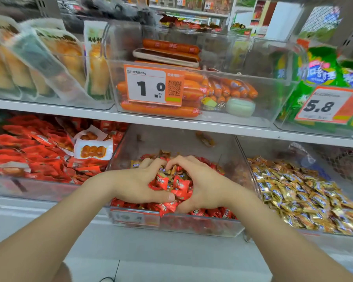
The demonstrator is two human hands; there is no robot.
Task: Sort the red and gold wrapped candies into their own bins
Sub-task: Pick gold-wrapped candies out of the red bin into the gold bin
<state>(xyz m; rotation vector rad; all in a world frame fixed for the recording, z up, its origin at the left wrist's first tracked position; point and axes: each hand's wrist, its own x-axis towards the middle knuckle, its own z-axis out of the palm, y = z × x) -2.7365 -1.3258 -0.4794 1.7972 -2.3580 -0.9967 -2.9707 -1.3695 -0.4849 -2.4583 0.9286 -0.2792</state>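
Note:
A clear middle bin (200,225) on the lower shelf holds red wrapped candies (214,213) with some gold ones mixed in. My left hand (135,184) and my right hand (204,186) are both in this bin, cupped together round a heap of red and gold candies (172,181). Fingers of both hands curl over the heap's far side and the thumbs close its near side. To the right, a second clear bin (245,156) is filled with gold wrapped candies (298,198).
A bin of red snack packets (39,157) stands left of the candy bin. The shelf above (151,119) carries a clear bin of orange sausages (192,110) with a price tag (153,84), bagged snacks at left and green bags (322,78) at right.

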